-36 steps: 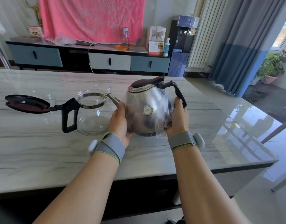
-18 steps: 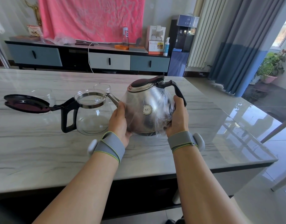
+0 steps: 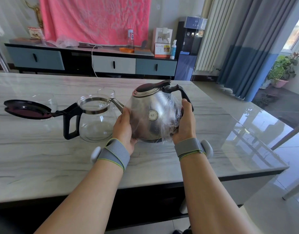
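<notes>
A steel kettle [image 3: 153, 114] wrapped in clear plastic film is held just above the marble table [image 3: 44, 157]. It has a dark lid and a black handle on its right, and its spout points left. My left hand [image 3: 124, 128] grips its left side under the spout. My right hand [image 3: 185, 123] grips its right side below the handle. Both wrists wear grey straps. A glass carafe [image 3: 96, 119] with a black handle and its dark lid swung open to the left stands beside the kettle's spout.
Two small clear glass cups [image 3: 106, 93] stand behind the carafe. The table's front edge lies near my forearms and its right corner [image 3: 287, 166] is close. A low sideboard [image 3: 94, 59] lines the far wall. A chair leg [image 3: 295, 132] shows at right.
The kettle has risen slightly and tilted a little, still held between both hands. Nothing else moved.
</notes>
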A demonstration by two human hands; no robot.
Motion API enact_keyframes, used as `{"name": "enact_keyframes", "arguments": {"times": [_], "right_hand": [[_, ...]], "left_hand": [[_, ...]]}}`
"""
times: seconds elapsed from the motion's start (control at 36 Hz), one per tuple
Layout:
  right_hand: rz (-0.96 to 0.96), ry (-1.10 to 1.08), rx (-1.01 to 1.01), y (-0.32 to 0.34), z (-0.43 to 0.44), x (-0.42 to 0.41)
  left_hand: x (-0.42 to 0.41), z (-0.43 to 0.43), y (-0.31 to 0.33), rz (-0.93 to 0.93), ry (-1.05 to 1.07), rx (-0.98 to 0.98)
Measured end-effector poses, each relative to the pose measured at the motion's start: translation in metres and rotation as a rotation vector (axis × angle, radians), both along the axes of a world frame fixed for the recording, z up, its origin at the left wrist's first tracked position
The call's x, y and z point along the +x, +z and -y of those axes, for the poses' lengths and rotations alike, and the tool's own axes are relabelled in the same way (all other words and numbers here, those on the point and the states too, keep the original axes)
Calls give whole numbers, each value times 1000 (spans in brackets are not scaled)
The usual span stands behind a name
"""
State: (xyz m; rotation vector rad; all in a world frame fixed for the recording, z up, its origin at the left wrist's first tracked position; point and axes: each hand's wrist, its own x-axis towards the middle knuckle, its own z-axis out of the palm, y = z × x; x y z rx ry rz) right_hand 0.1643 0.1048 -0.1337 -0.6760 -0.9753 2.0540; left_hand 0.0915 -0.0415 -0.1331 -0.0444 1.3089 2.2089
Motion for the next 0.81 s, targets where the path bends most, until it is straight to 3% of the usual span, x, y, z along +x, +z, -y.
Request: {"name": "enact_keyframes", "arguments": {"times": [0.81], "right_hand": [[16,2,41,-3,-4,-2]], "left_hand": [[2,0,2,7,3,8]]}}
